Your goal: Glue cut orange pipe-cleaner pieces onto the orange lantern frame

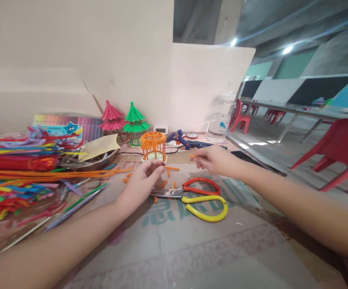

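My right hand [212, 160], held to the right of the orange model, has its fingers pinched on a short orange pipe cleaner piece [192, 156]. My left hand [140, 180] is closed, thumb against the curled fingers, just in front of the model; whatever lies between its fingertips is too small to make out. The small round orange pavilion frame [154, 145] stands on a pale base. Between my hands, several cut orange pipe cleaner pieces [168, 171] lie on the printed board [186, 241]. Scissors [205, 196] with one red and one yellow handle rest there, their blades partly behind my left hand.
Bundles of coloured pipe cleaners [17, 160] fill the left side, beside a metal bowl [102, 159]. Behind stand pink [112, 116] and green [134, 122] models, a marker set [86, 128], a blue glue gun [178, 138] and a clear jug [220, 120]. Red chairs [339, 148] stand at right.
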Action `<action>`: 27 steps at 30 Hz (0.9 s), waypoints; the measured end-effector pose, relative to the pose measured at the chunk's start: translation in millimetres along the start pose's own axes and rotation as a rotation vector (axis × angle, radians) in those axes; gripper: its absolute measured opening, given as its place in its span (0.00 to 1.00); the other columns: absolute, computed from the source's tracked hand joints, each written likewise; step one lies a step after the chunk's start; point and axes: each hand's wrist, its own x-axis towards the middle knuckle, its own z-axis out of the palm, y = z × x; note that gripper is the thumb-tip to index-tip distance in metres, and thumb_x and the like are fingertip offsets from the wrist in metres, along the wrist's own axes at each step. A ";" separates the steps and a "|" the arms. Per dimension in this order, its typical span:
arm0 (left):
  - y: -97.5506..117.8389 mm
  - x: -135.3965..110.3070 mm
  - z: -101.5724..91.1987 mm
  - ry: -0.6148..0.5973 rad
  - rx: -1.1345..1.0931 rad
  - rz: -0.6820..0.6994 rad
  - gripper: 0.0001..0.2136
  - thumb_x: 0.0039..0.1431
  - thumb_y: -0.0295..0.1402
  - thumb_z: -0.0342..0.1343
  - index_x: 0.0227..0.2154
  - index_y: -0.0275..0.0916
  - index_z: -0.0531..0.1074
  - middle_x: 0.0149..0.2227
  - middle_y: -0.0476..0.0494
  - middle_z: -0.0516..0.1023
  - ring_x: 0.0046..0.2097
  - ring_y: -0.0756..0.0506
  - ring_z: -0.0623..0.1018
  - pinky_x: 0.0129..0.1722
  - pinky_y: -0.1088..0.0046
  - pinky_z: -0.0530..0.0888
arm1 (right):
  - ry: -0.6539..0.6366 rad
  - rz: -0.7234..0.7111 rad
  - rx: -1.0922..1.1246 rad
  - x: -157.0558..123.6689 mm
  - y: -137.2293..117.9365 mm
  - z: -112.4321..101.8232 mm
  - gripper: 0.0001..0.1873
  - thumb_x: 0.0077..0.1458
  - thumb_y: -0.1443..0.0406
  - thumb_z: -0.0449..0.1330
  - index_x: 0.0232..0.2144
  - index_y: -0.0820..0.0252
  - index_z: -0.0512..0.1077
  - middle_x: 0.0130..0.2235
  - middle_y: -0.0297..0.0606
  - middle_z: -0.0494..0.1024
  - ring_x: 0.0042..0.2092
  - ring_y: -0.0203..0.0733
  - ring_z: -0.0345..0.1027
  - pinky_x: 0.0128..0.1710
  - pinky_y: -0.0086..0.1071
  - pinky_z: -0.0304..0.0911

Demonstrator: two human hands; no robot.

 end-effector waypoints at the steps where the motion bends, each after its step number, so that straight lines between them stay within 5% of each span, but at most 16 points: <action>1: -1.0 0.7 0.0 -0.001 -0.003 -0.004 0.14 0.53 0.42 0.57 0.36 0.36 0.72 0.30 0.48 0.75 0.30 0.49 0.73 0.30 0.74 0.71 | -0.020 -0.018 -0.049 4.2 -3.1 3.9 0.14 0.60 0.65 0.53 0.30 0.62 0.77 0.28 0.38 0.80 0.29 0.38 0.69 0.29 0.28 0.55; 9: -5.1 1.4 0.0 -0.032 -0.019 -0.003 0.13 0.54 0.42 0.57 0.35 0.37 0.72 0.29 0.49 0.73 0.29 0.50 0.72 0.30 0.75 0.70 | -0.114 -0.153 -0.286 31.3 -25.7 25.0 0.14 0.58 0.67 0.55 0.32 0.60 0.82 0.32 0.44 0.82 0.31 0.41 0.70 0.31 0.30 0.54; 14: -4.5 1.0 -0.2 -0.063 -0.064 -0.023 0.15 0.52 0.44 0.58 0.34 0.37 0.72 0.26 0.50 0.72 0.27 0.50 0.71 0.27 0.75 0.70 | -0.060 -0.191 -0.347 33.7 -27.0 47.8 0.15 0.60 0.68 0.54 0.34 0.68 0.80 0.34 0.50 0.80 0.36 0.45 0.71 0.34 0.33 0.56; 19: -5.0 -2.2 1.4 -0.129 -0.095 -0.044 0.16 0.52 0.47 0.59 0.35 0.38 0.72 0.27 0.50 0.73 0.27 0.49 0.73 0.27 0.73 0.72 | 0.037 -0.214 -0.332 30.4 -27.6 50.9 0.12 0.60 0.70 0.55 0.33 0.66 0.79 0.36 0.46 0.78 0.36 0.41 0.69 0.36 0.32 0.57; 23: -11.3 -1.4 1.5 -0.239 -0.030 -0.030 0.18 0.55 0.50 0.55 0.27 0.38 0.71 0.25 0.49 0.72 0.28 0.48 0.73 0.28 0.74 0.71 | 0.239 -0.080 0.187 23.5 -40.7 43.9 0.11 0.60 0.65 0.57 0.32 0.61 0.80 0.33 0.39 0.78 0.37 0.38 0.68 0.37 0.30 0.59; 27: -14.5 2.5 -1.9 -0.109 0.038 0.033 0.18 0.50 0.50 0.59 0.31 0.38 0.71 0.25 0.48 0.73 0.29 0.47 0.73 0.29 0.73 0.71 | 0.048 0.233 0.944 15.7 -62.1 58.1 0.09 0.55 0.64 0.59 0.30 0.60 0.79 0.24 0.30 0.72 0.24 0.34 0.63 0.26 0.28 0.59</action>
